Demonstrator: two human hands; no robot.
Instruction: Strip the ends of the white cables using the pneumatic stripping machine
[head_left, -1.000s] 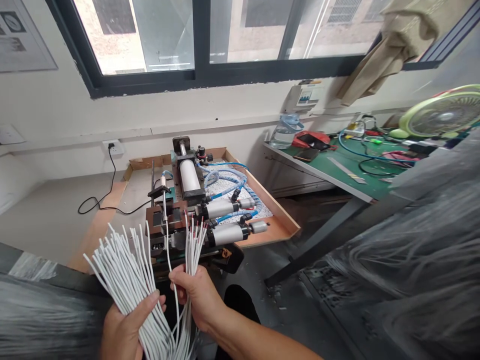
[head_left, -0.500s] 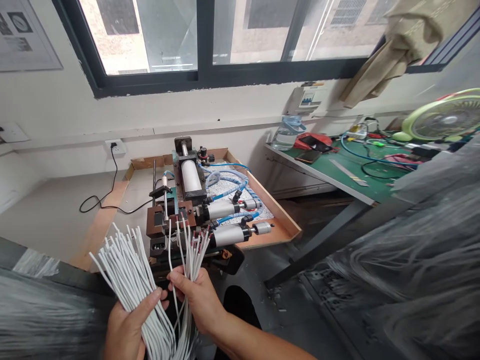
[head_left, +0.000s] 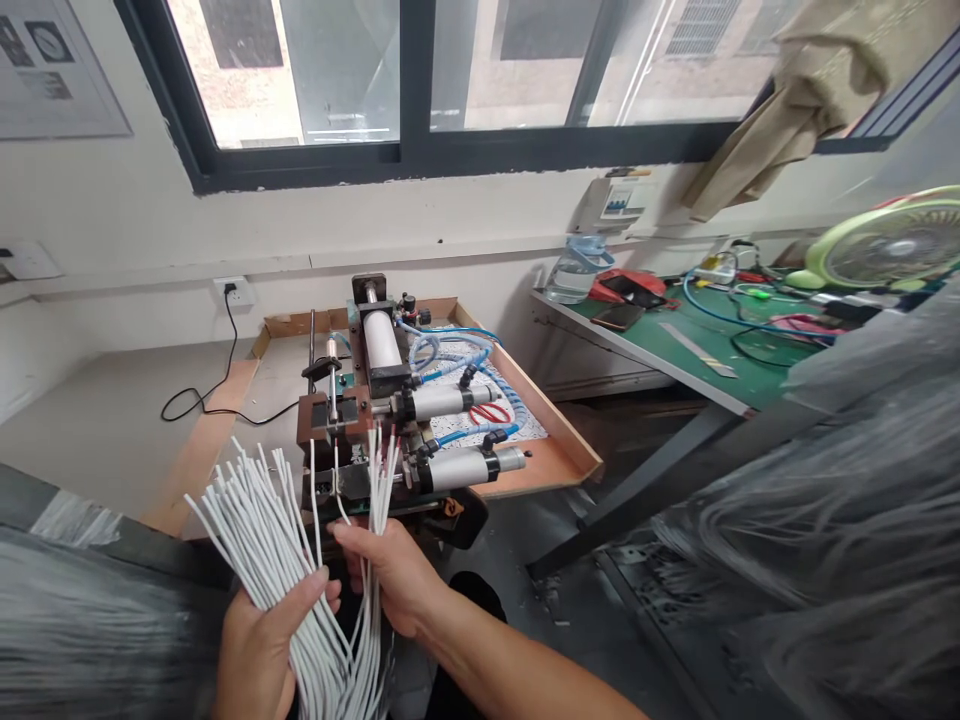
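Observation:
My left hand (head_left: 259, 650) is closed round a thick fanned bundle of white wires (head_left: 251, 525) at the lower left. My right hand (head_left: 397, 580) pinches a smaller bunch of white wires (head_left: 379, 470) whose red-tipped ends point up at the front of a pneumatic wire machine (head_left: 375, 400). The machine has a white cylinder, silver cylinders and blue air hoses, and it stands on a wooden tray (head_left: 555, 425). Both bunches hang down together below my hands.
Plastic-wrapped wire bundles lie at the right (head_left: 825, 520) and lower left (head_left: 82, 620). A green bench (head_left: 675, 350) at the right holds a water bottle (head_left: 574, 275), cables and a green fan (head_left: 885, 245). A black power cord (head_left: 217, 390) runs to a wall socket.
My right hand has drawn its small bunch together and moved it a little left toward the machine's front. The left bundle has stayed almost in place. The view shifted slightly.

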